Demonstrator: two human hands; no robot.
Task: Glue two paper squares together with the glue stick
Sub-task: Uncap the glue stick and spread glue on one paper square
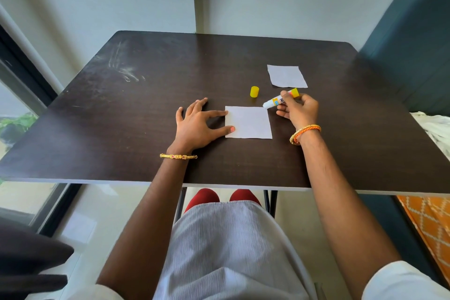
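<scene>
- Near paper square [248, 122]: white, flat on the dark table, its left edge under fingertips.
- Far paper square [286, 76]: white, flat, well apart toward the back right, untouched.
- Glue stick [280, 100]: uncapped, tilted, white tip at the near square's top-right corner, held.
- Yellow cap [254, 92]: upright, between the 2 squares.

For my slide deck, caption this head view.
Left hand steadies paper square; right hand holds uncapped glue stick.
</scene>
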